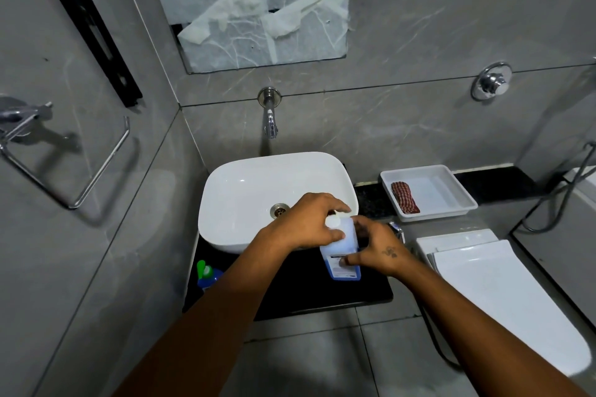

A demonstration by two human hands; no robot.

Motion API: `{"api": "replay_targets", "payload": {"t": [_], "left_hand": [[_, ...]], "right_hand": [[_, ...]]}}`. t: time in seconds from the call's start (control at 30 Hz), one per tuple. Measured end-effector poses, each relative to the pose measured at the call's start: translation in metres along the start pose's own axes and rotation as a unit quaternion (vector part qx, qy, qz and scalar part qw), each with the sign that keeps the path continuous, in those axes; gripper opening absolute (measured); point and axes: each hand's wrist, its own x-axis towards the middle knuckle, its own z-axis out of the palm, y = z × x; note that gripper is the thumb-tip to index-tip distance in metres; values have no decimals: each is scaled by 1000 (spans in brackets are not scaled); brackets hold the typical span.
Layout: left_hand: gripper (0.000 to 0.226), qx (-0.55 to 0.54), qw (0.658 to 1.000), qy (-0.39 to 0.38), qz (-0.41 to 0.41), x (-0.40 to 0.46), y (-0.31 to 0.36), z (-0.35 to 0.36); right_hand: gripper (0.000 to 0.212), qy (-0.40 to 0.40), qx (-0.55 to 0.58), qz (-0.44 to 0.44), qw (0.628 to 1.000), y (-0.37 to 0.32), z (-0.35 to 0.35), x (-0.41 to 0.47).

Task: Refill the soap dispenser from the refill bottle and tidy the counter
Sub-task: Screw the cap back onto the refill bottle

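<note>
left hand (pixel 309 222): wraps pump top, likely to twist it
right hand (pixel 379 251): clamps dispenser (pixel 342 255) body steady on counter (pixel 290 300)
refill bottle (pixel 206 274): waits left

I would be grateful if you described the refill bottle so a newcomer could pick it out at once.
Start at the white basin under the wall tap. On the black counter at its front left corner, beside the side wall, stands the small refill bottle. Its blue body and green cap set it apart from the clear, white-pump soap dispenser held by the left hand and right hand.
</note>
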Motion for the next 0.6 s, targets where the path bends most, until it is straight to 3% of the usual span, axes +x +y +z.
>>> {"api": "replay_targets", "payload": {"t": [0.1, 0.43, 0.53, 0.6], "left_hand": [[40, 31, 999, 29, -31, 3, -5, 3], [40, 29, 999, -26, 19, -3, -17, 4], [49, -69, 998, -5, -10, -8, -22, 10], [74, -146, 988, 9, -40, -13, -30, 15]], "right_hand": [[77, -3, 6, -2, 1000, -2, 0, 0], [78, -36, 25, 10, 999, 4, 3, -7], [78, -22, 42, 8, 999, 5, 4, -8], [81, -12, 64, 8, 998, 7, 2, -8]]}}
